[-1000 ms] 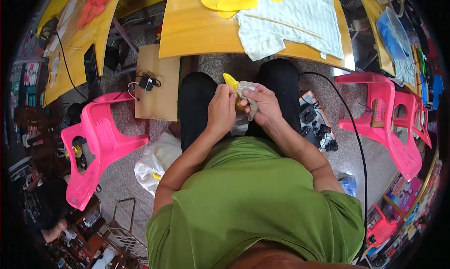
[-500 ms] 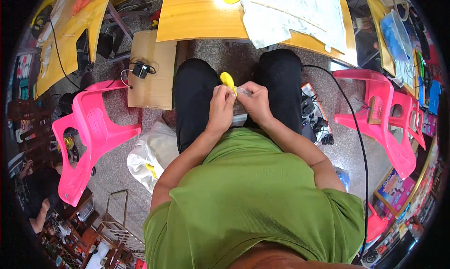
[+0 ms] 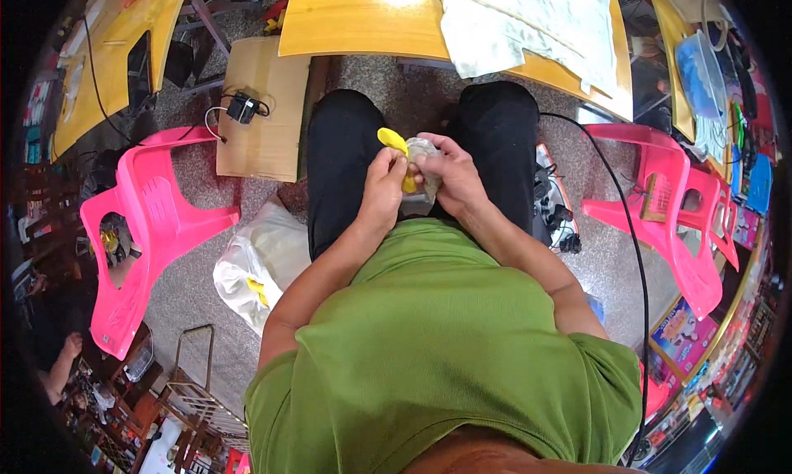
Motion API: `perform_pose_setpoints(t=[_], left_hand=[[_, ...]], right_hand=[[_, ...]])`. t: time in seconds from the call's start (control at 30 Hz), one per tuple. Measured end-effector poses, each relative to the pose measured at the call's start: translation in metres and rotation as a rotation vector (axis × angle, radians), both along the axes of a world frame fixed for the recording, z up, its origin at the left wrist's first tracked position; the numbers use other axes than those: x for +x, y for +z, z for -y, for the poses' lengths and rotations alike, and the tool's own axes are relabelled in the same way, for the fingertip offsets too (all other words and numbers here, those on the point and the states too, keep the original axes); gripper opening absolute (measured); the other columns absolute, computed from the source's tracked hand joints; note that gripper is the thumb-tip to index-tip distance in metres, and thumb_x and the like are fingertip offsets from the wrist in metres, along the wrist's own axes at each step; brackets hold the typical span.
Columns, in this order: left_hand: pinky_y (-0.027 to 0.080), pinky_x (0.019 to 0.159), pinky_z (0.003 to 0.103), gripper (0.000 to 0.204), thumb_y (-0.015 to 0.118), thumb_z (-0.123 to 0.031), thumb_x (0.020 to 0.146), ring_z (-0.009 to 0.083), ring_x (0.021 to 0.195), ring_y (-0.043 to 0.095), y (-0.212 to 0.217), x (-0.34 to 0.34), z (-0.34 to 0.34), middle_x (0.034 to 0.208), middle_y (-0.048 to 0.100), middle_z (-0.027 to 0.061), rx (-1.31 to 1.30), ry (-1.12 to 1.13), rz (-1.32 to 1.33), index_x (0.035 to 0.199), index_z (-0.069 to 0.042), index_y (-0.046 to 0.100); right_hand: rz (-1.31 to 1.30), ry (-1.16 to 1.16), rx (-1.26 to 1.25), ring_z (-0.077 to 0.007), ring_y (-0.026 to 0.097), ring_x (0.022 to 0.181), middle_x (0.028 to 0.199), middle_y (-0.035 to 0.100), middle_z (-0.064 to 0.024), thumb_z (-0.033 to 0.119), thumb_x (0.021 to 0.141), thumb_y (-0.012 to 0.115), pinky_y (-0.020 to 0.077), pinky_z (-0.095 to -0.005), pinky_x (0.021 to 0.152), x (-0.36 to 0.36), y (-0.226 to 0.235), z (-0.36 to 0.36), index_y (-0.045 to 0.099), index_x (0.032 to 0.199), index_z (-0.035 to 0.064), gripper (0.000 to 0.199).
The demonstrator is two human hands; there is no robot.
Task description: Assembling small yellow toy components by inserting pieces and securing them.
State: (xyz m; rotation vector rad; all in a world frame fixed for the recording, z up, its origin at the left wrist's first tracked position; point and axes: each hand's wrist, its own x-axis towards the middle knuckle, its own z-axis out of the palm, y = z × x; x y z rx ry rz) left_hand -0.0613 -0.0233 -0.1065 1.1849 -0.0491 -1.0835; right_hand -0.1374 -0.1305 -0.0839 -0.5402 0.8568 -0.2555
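Observation:
Above my lap, both hands work close together. My left hand [image 3: 384, 185] is closed, its fingertips pinching a small yellow rounded piece [image 3: 393, 139] whose wide end sticks up past the fingers. Whether it is cloth, rubber or plastic I cannot tell. More yellow shows between the two hands. Curled around a crumpled, greyish, see-through wrapping like thin plastic film [image 3: 421, 147], my right hand [image 3: 455, 175] is also closed. The film bunches up against the yellow piece and hangs below it. The fingers hide where the two meet.
Ahead stands a wooden table [image 3: 355, 20] with a whitish sheet [image 3: 487, 33] and yellow pieces on it. Pink plastic chairs [image 3: 157, 202] flank me. On the left are a cardboard piece [image 3: 264, 136] with a black adapter [image 3: 242, 108] and a white bag [image 3: 272, 247]. A black cable [image 3: 623, 214] runs down the right.
The right hand has turned and closed further around the film, which now shows larger and bunched up. The yellow piece has tilted left, and more yellow shows between the hands. The view has shifted slightly.

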Motion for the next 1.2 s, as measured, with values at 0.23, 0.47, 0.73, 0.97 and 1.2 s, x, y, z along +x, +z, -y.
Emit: perform_pose_setpoints(t=[0.23, 0.47, 0.73, 0.97, 1.2], left_hand=[[0.045, 0.074, 0.026, 0.018, 0.044, -0.016, 0.095, 0.0106, 0.081, 0.054, 0.005, -0.002, -0.001, 0.092, 0.057, 0.0022, 0.032, 0.025, -0.121, 0.105, -0.004, 0.053], [0.044, 0.075, 0.026, 0.016, 0.045, -0.016, 0.095, 0.0102, 0.083, 0.054, -0.005, -0.005, -0.005, 0.091, 0.057, 0.0018, 0.015, -0.008, -0.187, 0.103, -0.004, 0.053], [0.044, 0.076, 0.027, 0.015, 0.05, -0.02, 0.093, 0.0136, 0.083, 0.055, -0.002, -0.002, -0.004, 0.093, 0.059, 0.0022, -0.099, 0.141, -0.391, 0.099, -0.008, 0.057], [0.047, 0.083, 0.033, 0.01, 0.053, -0.014, 0.09, 0.0204, 0.091, 0.059, -0.001, 0.011, -0.007, 0.095, 0.06, 0.0085, -0.243, 0.209, -0.521, 0.094, -0.006, 0.055], [0.052, 0.077, 0.036, 0.008, 0.053, -0.011, 0.089, 0.0227, 0.084, 0.062, 0.013, 0.013, -0.009, 0.091, 0.061, 0.0119, -0.335, 0.117, -0.527, 0.093, -0.004, 0.052]], right_hand=[[-0.026, 0.193, -0.583, -0.0112, 0.06, 0.066, 0.079, 0.064, -0.0062, -0.003, 0.074, 0.066, 0.0498, -0.0242, 0.059, -0.003, -0.014, -0.007, 0.063, 0.09, -0.002, 0.016], [-0.076, 0.14, -0.373, -0.0103, 0.06, 0.062, 0.075, 0.064, -0.0052, -0.002, 0.075, 0.064, 0.0496, -0.0234, 0.056, -0.002, -0.028, -0.005, 0.063, 0.088, -0.0015, 0.013], [-0.276, 0.446, -1.6, -0.0287, 0.058, 0.076, 0.087, 0.062, -0.0121, 0.006, 0.068, 0.066, 0.0482, -0.036, 0.065, 0.002, -0.004, -0.01, 0.062, 0.09, 0.0005, 0.023], [-0.002, 0.545, -1.811, -0.033, 0.055, 0.087, 0.092, 0.06, -0.0119, 0.006, 0.068, 0.065, 0.043, -0.0411, 0.077, -0.007, 0.053, -0.015, 0.062, 0.091, 0.0003, 0.025], [-0.146, 0.266, -1.314, -0.0285, 0.059, 0.063, 0.074, 0.058, -0.0133, 0.009, 0.071, 0.068, 0.0479, -0.0373, 0.058, -0.001, 0.032, 0.007, 0.062, 0.079, 0.0021, 0.012]])
